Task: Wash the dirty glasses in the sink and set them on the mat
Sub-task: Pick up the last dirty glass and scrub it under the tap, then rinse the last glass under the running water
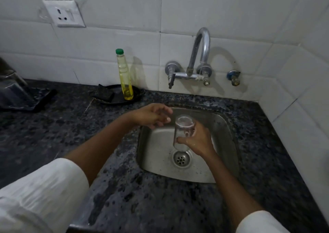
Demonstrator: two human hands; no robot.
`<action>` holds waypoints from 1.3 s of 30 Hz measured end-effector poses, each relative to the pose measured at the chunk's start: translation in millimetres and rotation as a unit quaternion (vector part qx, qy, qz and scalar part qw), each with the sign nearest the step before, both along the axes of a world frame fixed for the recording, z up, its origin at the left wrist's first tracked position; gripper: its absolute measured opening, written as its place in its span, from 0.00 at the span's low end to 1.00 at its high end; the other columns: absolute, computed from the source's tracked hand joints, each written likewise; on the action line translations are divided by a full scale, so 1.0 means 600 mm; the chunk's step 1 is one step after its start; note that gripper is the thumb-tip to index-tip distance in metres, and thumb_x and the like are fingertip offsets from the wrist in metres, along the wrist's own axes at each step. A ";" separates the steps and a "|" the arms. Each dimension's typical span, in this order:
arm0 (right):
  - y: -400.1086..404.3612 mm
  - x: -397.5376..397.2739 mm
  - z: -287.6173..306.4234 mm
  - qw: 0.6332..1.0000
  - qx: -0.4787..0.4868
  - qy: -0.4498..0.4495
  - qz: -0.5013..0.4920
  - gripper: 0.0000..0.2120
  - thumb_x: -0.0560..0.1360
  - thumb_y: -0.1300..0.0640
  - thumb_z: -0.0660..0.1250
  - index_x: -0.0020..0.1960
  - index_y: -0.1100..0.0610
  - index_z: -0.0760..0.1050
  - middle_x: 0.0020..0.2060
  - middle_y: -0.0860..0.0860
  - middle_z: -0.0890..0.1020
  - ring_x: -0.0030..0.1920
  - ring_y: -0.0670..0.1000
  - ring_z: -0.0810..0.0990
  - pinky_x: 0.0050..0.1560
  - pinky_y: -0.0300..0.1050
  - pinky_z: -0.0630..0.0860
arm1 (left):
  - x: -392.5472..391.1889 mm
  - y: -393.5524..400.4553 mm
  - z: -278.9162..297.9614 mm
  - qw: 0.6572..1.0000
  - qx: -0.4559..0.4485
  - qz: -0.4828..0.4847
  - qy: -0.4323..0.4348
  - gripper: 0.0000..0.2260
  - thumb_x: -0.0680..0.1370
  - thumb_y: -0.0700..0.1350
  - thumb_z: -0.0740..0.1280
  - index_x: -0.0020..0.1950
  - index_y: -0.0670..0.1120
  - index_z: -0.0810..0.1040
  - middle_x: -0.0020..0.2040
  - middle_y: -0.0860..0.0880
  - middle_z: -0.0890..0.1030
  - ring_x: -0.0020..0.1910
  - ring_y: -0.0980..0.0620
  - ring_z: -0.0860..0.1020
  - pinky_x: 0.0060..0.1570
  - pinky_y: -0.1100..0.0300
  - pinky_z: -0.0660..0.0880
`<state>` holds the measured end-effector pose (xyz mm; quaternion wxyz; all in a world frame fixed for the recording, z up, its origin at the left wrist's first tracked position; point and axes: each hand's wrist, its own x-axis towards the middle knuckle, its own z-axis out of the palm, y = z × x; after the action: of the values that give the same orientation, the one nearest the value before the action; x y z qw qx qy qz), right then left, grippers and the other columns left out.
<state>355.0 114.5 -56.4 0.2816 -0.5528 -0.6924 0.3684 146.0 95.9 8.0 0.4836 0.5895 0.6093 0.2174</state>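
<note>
A clear drinking glass [183, 129] is held over the steel sink [158, 143], above the drain, with its open mouth tipped up toward the back. My right hand [197, 140] grips its lower part. My left hand [151, 116] hovers just left of the glass rim, fingers loosely curled and holding nothing. A dark mat [38, 99] lies on the counter at the far left, with a shiny metal object standing on it. No water stream is visible from the tap.
A chrome wall tap [199, 54] arches over the sink. A bottle of yellow liquid with a green cap [125, 79] stands in a black dish [108, 97] on the speckled dark counter [53, 126]. Tiled walls close the back and right.
</note>
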 end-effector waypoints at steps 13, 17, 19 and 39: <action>0.027 -0.183 0.044 0.991 0.045 0.030 0.125 0.32 0.52 0.56 0.84 0.54 0.50 0.78 0.46 0.47 0.84 0.47 0.47 0.82 0.47 0.44 0.77 | -0.198 -0.100 -0.014 0.972 0.036 0.211 -0.098 0.10 0.78 0.41 0.70 0.59 0.49 0.77 0.56 0.41 0.83 0.46 0.51 0.81 0.44 0.54 0.75; 0.036 -0.323 0.054 0.983 0.056 0.025 0.171 0.33 0.51 0.55 0.85 0.54 0.49 0.78 0.46 0.47 0.83 0.49 0.49 0.82 0.50 0.45 0.77 | -0.302 -0.137 -0.017 0.958 0.041 0.267 -0.096 0.10 0.78 0.42 0.70 0.59 0.49 0.77 0.55 0.41 0.83 0.46 0.51 0.82 0.40 0.59 0.75; 0.036 -0.408 0.064 0.979 0.053 0.014 0.194 0.34 0.51 0.55 0.85 0.56 0.52 0.78 0.47 0.47 0.82 0.48 0.48 0.81 0.47 0.41 0.73 | -0.368 -0.159 -0.023 0.949 0.041 0.297 -0.096 0.11 0.78 0.42 0.71 0.59 0.49 0.78 0.52 0.45 0.84 0.47 0.50 0.82 0.42 0.58 0.74; 0.129 -1.180 -0.004 0.965 0.063 0.003 0.253 0.33 0.48 0.54 0.82 0.53 0.54 0.81 0.46 0.51 0.86 0.47 0.51 0.83 0.52 0.50 0.81 | -0.875 -0.239 -0.123 0.898 0.013 0.414 -0.149 0.10 0.78 0.43 0.69 0.59 0.50 0.77 0.54 0.47 0.84 0.45 0.53 0.81 0.42 0.59 0.72</action>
<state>-352.9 191.9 -58.7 0.2151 -0.3399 -0.8307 0.3849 -379.3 -47.6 -65.8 0.4272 0.2514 0.7163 0.4911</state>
